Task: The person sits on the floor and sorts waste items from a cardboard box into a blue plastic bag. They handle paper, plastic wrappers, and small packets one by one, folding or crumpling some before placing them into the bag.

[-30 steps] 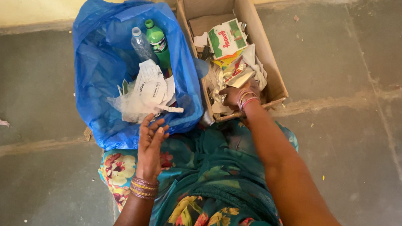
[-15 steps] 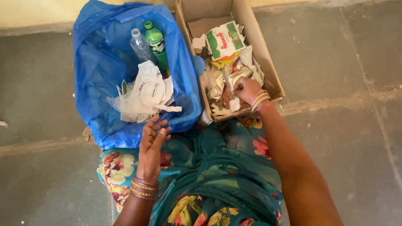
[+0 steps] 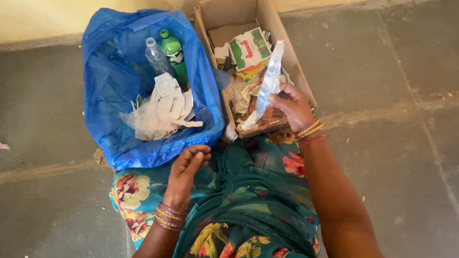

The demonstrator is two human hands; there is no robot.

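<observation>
Right hand (image 3: 293,106) was over the near end of the cardboard box (image 3: 297,69), forearm running in from lower right, wrist bent inward, bangles on the wrist. Its grip was closed around the lower part of a clear crushed bottle (image 3: 268,78); fingers curled round it, thumb on the near side. Bottle stood nearly upright, tilted a bit, cap end up, raised above the box's litter. Box was open-topped and held paper scraps, wrappers and a green-and-white carton (image 3: 249,49) toward its far end.

Left hand (image 3: 187,169) was low over the lap, just beside the near edge of the blue bag (image 3: 110,79), forearm coming straight up from the bottom edge, bangles at the wrist. Palm faced up and inward, fingers loosely bent, grip released, holding nothing. Fingertips were close to the bag's edge; could not tell if they touched it.

Bag lay open on the floor (image 3: 408,156), left of the box and touching it. Inside were a green bottle (image 3: 174,56), a clear bottle (image 3: 157,58) beside it, and crumpled white paper (image 3: 161,111) nearer the person. Person sat on the grey stone floor in a teal floral garment, knees toward bag and box. Small scraps lay on the floor at far left, well apart from the bag.
</observation>
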